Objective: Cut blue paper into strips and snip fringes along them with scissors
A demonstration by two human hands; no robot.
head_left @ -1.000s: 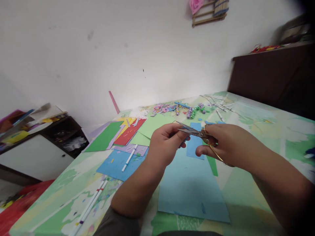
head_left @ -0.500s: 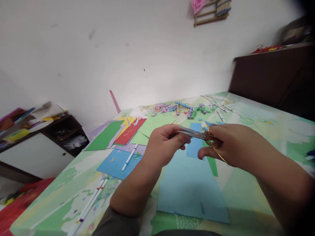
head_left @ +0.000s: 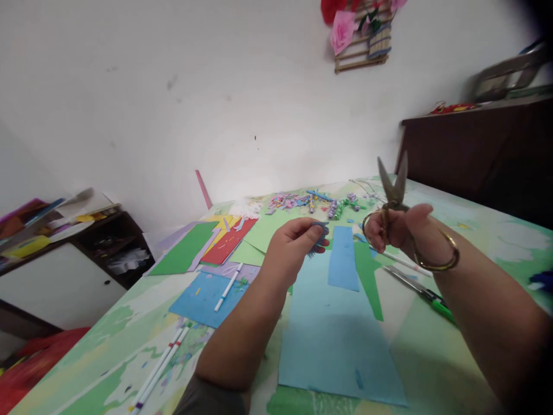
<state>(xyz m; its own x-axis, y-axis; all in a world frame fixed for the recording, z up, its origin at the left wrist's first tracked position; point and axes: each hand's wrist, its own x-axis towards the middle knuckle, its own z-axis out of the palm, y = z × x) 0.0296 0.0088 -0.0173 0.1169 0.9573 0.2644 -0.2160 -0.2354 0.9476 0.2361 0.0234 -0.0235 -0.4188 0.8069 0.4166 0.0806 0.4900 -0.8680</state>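
Pinched in the fingers of my left hand is a small piece of fringed blue paper, partly hidden by the thumb. Off to the right, my right hand has its fingers in the handle loops of metal scissors, whose blades point up and stand apart. Both hands are above the table. Below them lie a light blue sheet, a narrower blue strip and a green paper piece.
A green-handled cutter lies by my right forearm. White markers rest on the left, beside green, red and blue sheets. Paper scraps and curled paper pieces are near the wall.
My right hand has moved right and turned, lifting the scissors away from the blue paper so the blades point up. My left hand still holds the paper. The cutter has come into view.
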